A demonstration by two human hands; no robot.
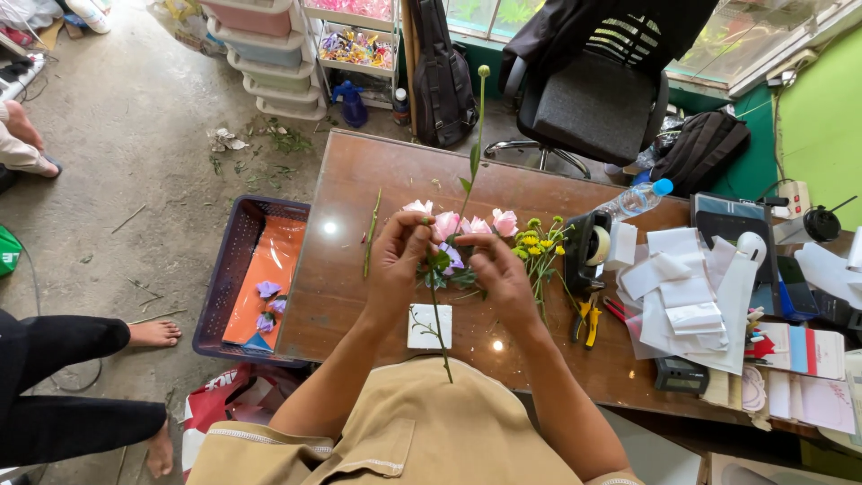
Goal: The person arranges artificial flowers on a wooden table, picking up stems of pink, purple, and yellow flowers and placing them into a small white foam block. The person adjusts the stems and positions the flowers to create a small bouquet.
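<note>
1. Brown table (pixel 359 296): pink roses (pixel 467 224), yellow flowers (pixel 537 242), tape dispenser (pixel 588 251).
2. Left hand (pixel 400 260) pinches the purple flower (pixel 452 259) at table centre.
3. Right hand (pixel 498 274) grips the green stem (pixel 438 314), fingers closed.

Just one view here, a head cam looking pretty much straight down from above the person's chest; it faces forward across the brown table (pixel 359 296), so the far edge and an office chair (pixel 597 99) sit at the top; both hands are close, dead centre; wide lens, so the floor and a purple crate (pixel 235 260) show at left.
</note>
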